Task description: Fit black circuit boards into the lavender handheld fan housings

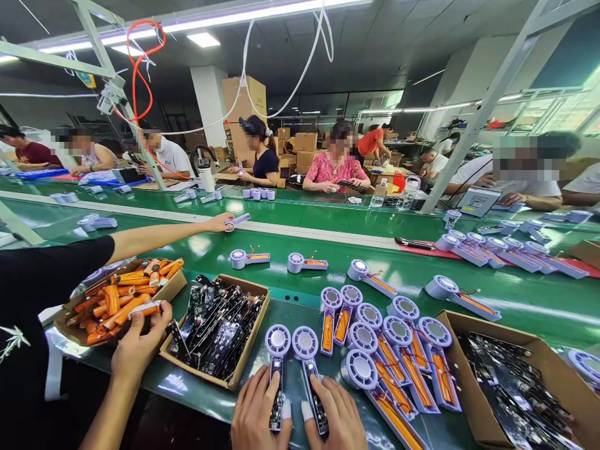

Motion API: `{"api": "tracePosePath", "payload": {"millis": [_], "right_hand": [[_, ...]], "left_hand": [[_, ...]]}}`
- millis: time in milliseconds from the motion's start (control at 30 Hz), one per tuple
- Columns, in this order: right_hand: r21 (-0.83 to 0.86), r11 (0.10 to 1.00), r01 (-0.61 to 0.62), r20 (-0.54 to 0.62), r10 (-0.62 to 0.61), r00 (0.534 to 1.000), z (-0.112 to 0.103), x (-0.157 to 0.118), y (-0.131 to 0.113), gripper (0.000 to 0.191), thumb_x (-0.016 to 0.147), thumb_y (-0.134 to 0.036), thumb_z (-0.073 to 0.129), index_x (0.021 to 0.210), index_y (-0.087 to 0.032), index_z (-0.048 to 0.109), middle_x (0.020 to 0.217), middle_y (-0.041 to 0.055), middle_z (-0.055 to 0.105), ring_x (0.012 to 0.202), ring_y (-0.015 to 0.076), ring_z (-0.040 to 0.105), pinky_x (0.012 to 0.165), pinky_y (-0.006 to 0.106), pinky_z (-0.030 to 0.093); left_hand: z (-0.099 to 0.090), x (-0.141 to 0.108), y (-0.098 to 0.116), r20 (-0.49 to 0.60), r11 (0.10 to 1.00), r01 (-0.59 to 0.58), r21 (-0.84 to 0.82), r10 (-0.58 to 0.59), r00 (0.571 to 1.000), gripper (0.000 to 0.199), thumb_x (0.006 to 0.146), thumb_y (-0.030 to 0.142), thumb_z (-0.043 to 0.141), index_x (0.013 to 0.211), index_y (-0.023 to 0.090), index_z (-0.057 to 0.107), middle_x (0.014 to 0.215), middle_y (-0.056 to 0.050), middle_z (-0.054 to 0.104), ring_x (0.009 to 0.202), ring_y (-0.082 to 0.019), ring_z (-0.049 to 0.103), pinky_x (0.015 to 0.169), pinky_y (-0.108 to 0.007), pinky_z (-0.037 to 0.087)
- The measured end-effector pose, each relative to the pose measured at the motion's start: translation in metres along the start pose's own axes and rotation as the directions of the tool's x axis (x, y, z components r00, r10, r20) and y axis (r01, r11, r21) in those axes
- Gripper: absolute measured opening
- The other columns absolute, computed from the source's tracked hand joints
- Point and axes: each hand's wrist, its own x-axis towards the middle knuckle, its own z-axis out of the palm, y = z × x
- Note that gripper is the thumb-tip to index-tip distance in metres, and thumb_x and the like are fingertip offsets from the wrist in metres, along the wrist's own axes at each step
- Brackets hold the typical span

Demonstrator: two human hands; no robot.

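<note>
Two small lilac handheld fans lie side by side on the bench in front of me, round heads pointing away. My left hand (pixel 257 407) grips the handle of the left fan (pixel 278 341), fingers along its side. My right hand (pixel 334 409) holds the right fan (pixel 305 343) the same way. Black circuit boards show in both handles, and white covers sit on my thumbs. Close to my right hand lies a cluster of fan bodies (pixel 362 338) with orange battery cells in their open handles. Part of each handle is hidden under my fingers.
Cardboard boxes of circuit boards stand left (pixel 262 312) and right (pixel 553 369). A co-worker's hand (pixel 140 340) holds an orange cell over a box of cells (pixel 175 289); the other hand (pixel 220 222) grips a fan on the green belt (pixel 309 228). More people sit opposite.
</note>
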Motion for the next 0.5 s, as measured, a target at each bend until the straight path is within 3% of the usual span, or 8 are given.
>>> {"api": "tracePosePath", "payload": {"millis": [300,400,500], "right_hand": [[0.008,0.998,-0.057,0.044,0.057,0.997,-0.014,0.009,-0.012,0.045,0.083,-0.021,0.052,0.128,-0.026,0.052,0.114,0.0076,0.067,0.107,0.0295,0.062,0.091,0.046,0.050],[-0.012,0.994,-0.105,0.095,0.106,0.990,-0.021,0.012,-0.020,0.046,0.082,-0.023,0.053,0.128,-0.026,0.052,0.121,0.0088,0.065,0.110,0.0294,0.063,0.093,0.044,0.051],[-0.082,0.978,-0.190,0.187,0.203,0.961,-0.025,0.022,-0.042,0.053,0.078,-0.027,0.058,0.131,-0.020,0.051,0.134,0.0158,0.057,0.115,0.0331,0.061,0.091,0.044,0.052]], "left_hand": [[-0.007,0.008,-0.001,0.024,0.995,0.024,-0.099,-0.022,0.999,0.049,0.080,0.030,0.057,0.125,0.010,0.058,0.115,-0.017,0.071,0.105,-0.030,0.068,0.082,-0.042,0.055],[-0.012,0.007,-0.002,0.056,0.959,0.140,-0.245,-0.130,0.990,0.051,0.088,0.041,0.048,0.130,0.015,0.056,0.129,-0.018,0.063,0.112,-0.031,0.064,0.085,-0.045,0.055],[-0.015,0.008,0.001,0.176,0.825,0.298,-0.480,-0.243,0.954,0.051,0.094,0.050,0.035,0.130,0.023,0.058,0.135,-0.012,0.061,0.119,-0.031,0.061,0.095,-0.048,0.051]]}}
